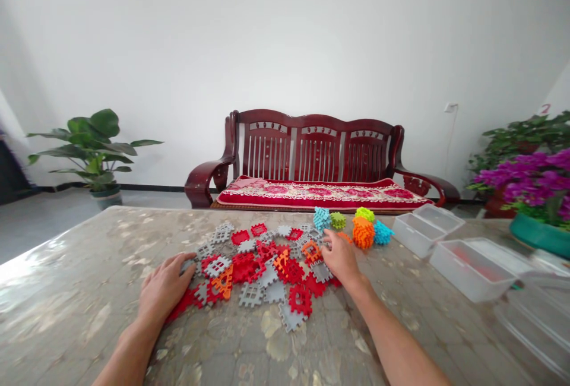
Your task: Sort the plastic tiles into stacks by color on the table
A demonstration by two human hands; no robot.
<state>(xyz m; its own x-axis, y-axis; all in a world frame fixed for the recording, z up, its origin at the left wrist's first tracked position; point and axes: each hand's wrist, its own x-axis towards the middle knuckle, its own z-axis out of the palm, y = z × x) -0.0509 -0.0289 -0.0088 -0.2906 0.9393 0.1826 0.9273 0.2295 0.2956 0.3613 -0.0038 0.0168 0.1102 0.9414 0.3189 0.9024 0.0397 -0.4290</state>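
Observation:
A loose pile of flat interlocking plastic tiles with notched edges lies on the table in front of me, mixing red tiles (244, 268), grey tiles (275, 292) and orange tiles (223, 282). My left hand (165, 284) rests at the pile's left edge, fingers stretched over a grey tile (189, 265) and thumb apart. At the right side, my right hand (342, 258) reaches over the pile with its fingers apart, close to an orange window tile (311, 251). Part of the tiles beneath both hands is hidden.
Behind the pile stand clusters of small pieces: blue (321, 218), green (338, 221), orange (363, 233). Clear plastic boxes (472, 270) sit at the right, one with red pieces inside, near a flower pot (538, 234). A wooden bench (316, 148) stands beyond the table (89, 315).

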